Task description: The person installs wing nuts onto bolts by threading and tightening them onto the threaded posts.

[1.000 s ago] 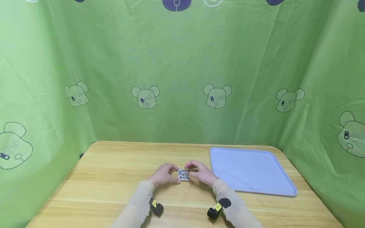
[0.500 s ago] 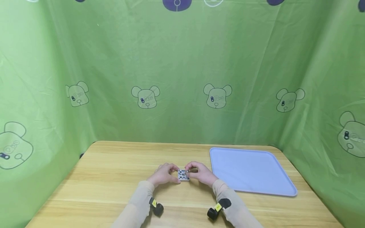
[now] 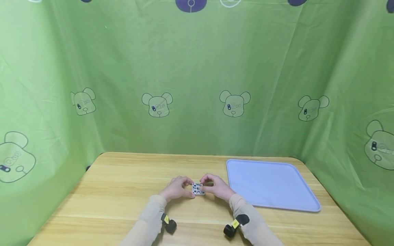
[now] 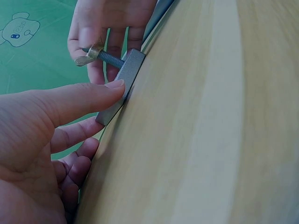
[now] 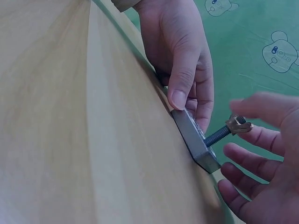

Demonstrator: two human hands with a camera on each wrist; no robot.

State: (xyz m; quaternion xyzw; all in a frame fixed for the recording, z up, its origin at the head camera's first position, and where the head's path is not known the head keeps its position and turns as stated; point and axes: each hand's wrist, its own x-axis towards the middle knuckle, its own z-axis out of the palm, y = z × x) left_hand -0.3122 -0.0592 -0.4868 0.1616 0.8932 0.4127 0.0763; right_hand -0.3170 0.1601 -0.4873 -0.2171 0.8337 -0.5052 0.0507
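Observation:
A small square grey metal block (image 3: 195, 192) with round holes in its face lies flat on the table. My left hand (image 3: 176, 189) grips its left side, thumb on the near edge and fingers at the far edge. A threaded bolt (image 4: 111, 59) stands up from the block near its right end. On the upper part of that bolt sits a brass-coloured wing nut (image 5: 238, 124), with bare thread below it. My right hand (image 3: 218, 188) pinches the wing nut between thumb and index finger, its other fingers loosely bent beside the block.
A pale blue tray (image 3: 271, 184) lies on the right of the wooden table (image 3: 129, 191), close beyond my right hand. Green curtains (image 3: 197, 130) with bear-head prints hang behind the table and along both sides. Each forearm wears a black wrist camera (image 3: 168, 223).
My right thumb and index finger have shifted slightly around the wing nut, and the thumb now covers more of it in the head view. The left hand and block have stayed put.

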